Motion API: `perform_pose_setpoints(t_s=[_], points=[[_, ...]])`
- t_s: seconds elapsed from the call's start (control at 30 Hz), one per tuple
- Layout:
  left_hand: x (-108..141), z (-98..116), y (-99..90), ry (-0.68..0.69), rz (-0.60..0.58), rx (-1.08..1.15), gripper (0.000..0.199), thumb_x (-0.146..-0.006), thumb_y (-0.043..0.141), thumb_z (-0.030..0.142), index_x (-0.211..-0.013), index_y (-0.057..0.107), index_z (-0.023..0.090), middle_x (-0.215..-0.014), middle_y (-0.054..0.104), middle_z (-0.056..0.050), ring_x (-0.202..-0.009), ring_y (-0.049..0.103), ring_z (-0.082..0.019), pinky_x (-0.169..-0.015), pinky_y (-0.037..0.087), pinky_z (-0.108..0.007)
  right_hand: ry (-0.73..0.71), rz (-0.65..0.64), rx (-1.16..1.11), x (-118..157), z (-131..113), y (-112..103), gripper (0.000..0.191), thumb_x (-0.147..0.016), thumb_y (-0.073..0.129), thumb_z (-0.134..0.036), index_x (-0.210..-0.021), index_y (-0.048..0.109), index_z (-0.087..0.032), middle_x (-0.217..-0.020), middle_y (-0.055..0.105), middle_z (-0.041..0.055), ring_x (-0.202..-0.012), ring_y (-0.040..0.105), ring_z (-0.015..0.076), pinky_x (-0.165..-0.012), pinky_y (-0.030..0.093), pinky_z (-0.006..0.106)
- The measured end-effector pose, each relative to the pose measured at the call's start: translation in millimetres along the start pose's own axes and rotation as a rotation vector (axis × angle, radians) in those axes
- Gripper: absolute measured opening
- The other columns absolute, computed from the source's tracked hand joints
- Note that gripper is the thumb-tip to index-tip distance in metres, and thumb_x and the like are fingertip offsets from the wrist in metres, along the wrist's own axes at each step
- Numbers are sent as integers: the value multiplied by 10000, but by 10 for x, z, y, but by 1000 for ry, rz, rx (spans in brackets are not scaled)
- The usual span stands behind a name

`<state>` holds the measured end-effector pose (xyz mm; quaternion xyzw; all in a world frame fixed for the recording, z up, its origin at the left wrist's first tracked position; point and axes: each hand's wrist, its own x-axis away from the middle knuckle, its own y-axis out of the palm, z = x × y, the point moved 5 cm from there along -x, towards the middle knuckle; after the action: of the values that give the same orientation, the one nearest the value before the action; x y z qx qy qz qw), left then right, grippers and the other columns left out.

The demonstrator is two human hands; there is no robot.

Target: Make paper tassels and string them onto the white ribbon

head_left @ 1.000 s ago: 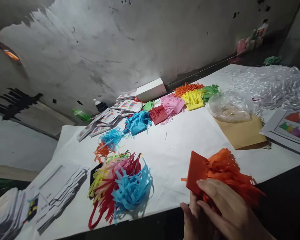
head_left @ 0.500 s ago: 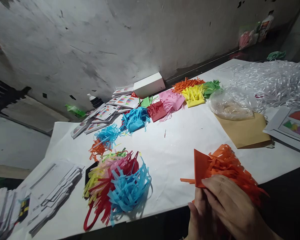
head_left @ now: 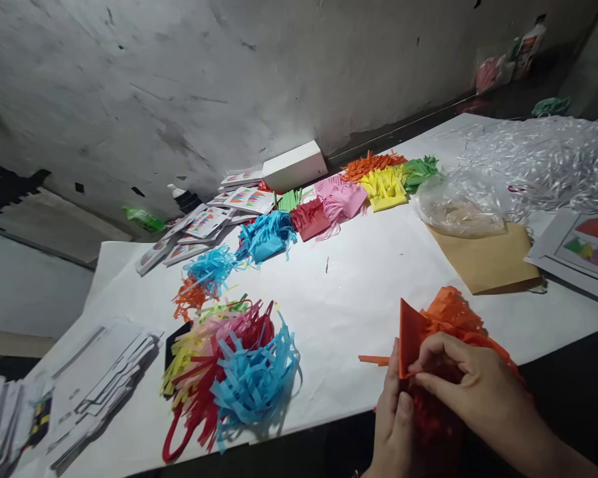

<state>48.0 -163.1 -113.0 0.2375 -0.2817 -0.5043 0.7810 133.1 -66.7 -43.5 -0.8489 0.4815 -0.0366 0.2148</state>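
At the table's near right edge I hold a folded stack of fringed orange tissue paper (head_left: 410, 335). My left hand (head_left: 393, 425) grips the uncut band from the left and below, its fingers along the side. My right hand (head_left: 483, 388) is closed in a pinch at the band's lower edge, thumb against forefinger. Cut orange strips (head_left: 451, 309) spread behind and under the right hand. Reddish strips (head_left: 428, 415) hang in shadow below my hands. A loose orange strip (head_left: 373, 360) lies left of the stack.
A multicoloured tassel pile (head_left: 229, 365) lies left of my hands. Fringed tissue bundles, including a yellow one (head_left: 386, 189), line the back near a white box (head_left: 296, 166). A brown envelope (head_left: 486, 255) and clear plastic strands (head_left: 543, 162) are at right; printed sheets (head_left: 104, 378) at left.
My right hand has gone from lying flat across the band to pinching its lower edge. The orange stack has shifted slightly right and turned. My left fingers have moved up its side.
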Motion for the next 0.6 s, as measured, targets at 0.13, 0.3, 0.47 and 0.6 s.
perform_pose_setpoints(t_s=[0.13, 0.3, 0.47, 0.6], points=[[-41, 92, -40, -42, 16, -90, 518, -898, 715, 526, -1300, 704, 199, -1274, 722, -142, -1212, 651, -332, -1122, 437, -486, 57, -38, -59, -17, 40, 65, 54, -736, 647, -206, -706, 621, -242, -628, 672, -57, -554, 667, 124, -519, 525, 160], [-106, 256, -6, 3, 29, -269, 529, -908, 665, 585, -1207, 745, 156, -1158, 752, -140, -1113, 666, -318, -1025, 494, -436, 185, -212, -281, -44, 114, 149, 98, -720, 651, -152, -722, 595, -232, -659, 675, -56, -622, 679, 129, -546, 526, 156], [-88, 348, 28, -8, 44, -403, 581, -917, 609, 650, -1110, 771, 126, -952, 764, -118, -896, 679, -272, -842, 543, -371, 18, -210, -194, -30, 84, 123, 104, -847, 639, -145, -871, 667, -242, -779, 727, -24, -706, 720, 159, -613, 582, 198], [-64, 327, 13, -15, 85, -414, 562, -923, 588, 667, -944, 770, 135, -862, 733, -99, -832, 638, -232, -745, 522, -308, -392, 34, 242, 121, -88, 106, 178, -976, 522, -141, -1014, 676, -222, -939, 725, 30, -868, 713, 194, -769, 597, 290]])
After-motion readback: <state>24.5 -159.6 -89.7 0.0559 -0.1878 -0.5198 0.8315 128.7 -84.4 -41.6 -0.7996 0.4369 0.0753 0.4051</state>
